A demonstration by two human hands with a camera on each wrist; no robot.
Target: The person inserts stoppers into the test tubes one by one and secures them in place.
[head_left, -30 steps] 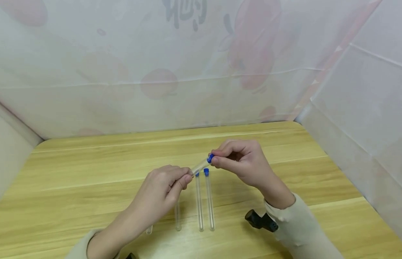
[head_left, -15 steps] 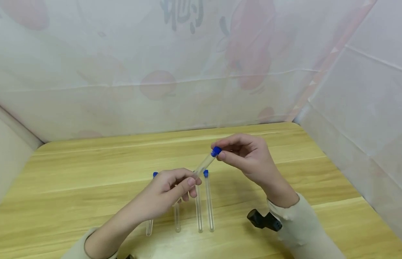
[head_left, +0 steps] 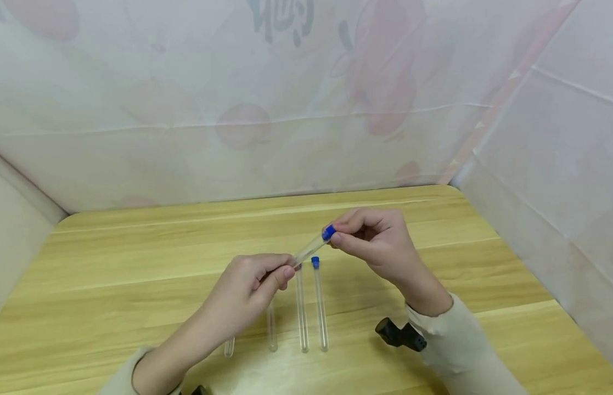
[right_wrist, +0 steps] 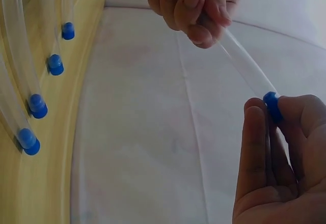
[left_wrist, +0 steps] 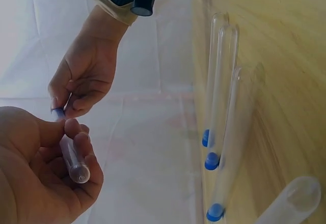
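Clear glossy test tubes (head_left: 310, 307) lower centre, smooth blue plastic caps (right_wrist: 55, 64); pale matt wood-grain table (head_left: 138, 258); thin creased translucent sheeting (head_left: 187, 109) across the top.

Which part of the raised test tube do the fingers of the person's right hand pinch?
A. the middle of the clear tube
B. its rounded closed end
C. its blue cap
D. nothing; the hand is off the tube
C: the right hand pinches the blue cap of the test tube, while the left hand holds the clear end.
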